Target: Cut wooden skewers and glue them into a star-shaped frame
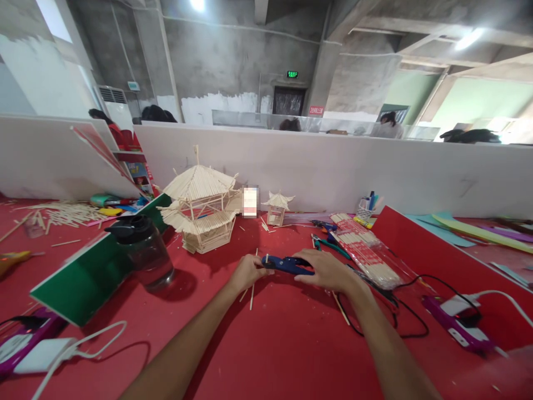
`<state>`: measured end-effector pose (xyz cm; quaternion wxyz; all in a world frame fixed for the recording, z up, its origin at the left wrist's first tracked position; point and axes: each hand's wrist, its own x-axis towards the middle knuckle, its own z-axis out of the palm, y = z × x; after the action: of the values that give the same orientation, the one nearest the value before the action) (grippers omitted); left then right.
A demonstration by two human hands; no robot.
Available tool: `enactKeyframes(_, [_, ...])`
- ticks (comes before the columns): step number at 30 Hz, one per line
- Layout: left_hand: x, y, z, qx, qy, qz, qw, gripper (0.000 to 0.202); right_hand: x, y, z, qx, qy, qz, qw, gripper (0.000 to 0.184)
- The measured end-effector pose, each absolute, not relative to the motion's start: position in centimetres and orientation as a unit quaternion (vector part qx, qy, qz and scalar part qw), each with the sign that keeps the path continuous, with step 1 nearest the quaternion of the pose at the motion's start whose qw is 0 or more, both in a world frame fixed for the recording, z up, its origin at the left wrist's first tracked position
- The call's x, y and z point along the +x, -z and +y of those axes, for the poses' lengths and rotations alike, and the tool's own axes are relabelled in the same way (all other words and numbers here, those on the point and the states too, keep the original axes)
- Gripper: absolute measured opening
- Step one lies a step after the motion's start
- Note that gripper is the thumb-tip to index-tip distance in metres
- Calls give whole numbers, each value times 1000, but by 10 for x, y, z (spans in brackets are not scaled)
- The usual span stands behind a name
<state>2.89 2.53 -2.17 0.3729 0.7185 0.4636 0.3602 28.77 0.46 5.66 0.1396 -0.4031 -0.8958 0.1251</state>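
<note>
On the far left, pale wooden sticks [69, 215] lie scattered over the glossy red tabletop [283, 355], a purple-and-white power strip [35, 339] nearer. An upright green board [83, 280] stands behind a dark-lidded clear bottle [145, 253]. Next comes a two-tiered pavilion model of pale sticks [200, 205], before a long white partition [316, 161]. Beyond rises a patchy grey concrete wall [233, 61] with a dark door [288, 101] beneath a lit green sign [292, 74]. The left hand [249, 272] is at the tool's head, near centre; whether its fingers clamp anything, I cannot tell. A smaller pavilion model [277, 208] stands behind. The right hand [325, 268] is closed around the dark-blue hand tool [283, 264], held above the tabletop. Rightward lie plastic-wrapped stick bundles [366, 250], then a red upright board [441, 258] and another purple-and-white power strip [458, 328].
</note>
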Motion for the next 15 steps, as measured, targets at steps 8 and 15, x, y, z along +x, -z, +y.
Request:
enactKeyframes(8, [30, 21, 25, 716, -350, 471, 378, 45, 286, -59, 2, -408, -148, -891, 132, 42])
enactKeyframes(15, [30, 21, 25, 718, -353, 469, 374, 43, 287, -55, 3, -380, -159, -901, 136, 46])
